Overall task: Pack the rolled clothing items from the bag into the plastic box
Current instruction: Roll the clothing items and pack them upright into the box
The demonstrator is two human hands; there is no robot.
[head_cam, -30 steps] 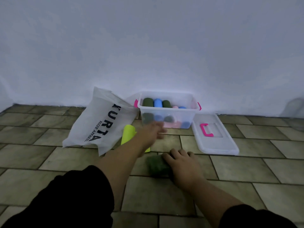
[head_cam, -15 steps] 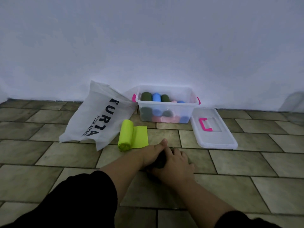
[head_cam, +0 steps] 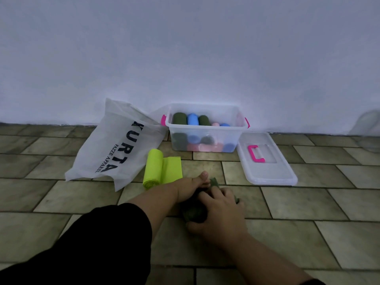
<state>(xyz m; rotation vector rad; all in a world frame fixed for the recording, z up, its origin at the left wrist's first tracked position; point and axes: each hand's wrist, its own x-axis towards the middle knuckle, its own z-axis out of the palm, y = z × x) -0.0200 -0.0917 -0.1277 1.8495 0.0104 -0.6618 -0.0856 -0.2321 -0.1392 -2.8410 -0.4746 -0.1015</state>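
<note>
Withdrawn from the plastic box, the left hand now joins the right hand, both curled round the dark green garment on the floor tiles, near the lime roll.

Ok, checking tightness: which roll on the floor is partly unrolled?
The lime-green roll by the bag: its flap lies flat; the dark green roll is held bundled.

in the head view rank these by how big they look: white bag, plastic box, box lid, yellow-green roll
1. white bag, clearly largest
2. plastic box
3. lid, close to the box in apparent size and lying nearer the camera, so 2 and 3 are unsure
4. yellow-green roll, smallest
</note>
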